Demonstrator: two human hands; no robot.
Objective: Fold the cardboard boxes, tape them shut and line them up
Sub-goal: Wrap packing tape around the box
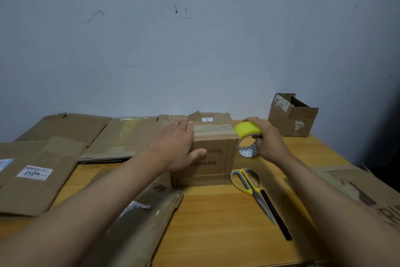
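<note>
Left hand flat on box — fingers straight, together, right hand seemingly gripping tape roll

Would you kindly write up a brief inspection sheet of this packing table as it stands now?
Surface: wooden table, largely covered with cardboard.
Job's things: folded box at centre, tape across its top; yellow tape roll beside it; open box at the back right; flattened boxes on the left and near edge.
Clutter: scissors and black pen right of the folded box.
Grippers: left hand rests flat on the folded box; right hand grips the tape roll.
Cables: nothing seen.
Surroundings: scuffed pale wall.
</note>
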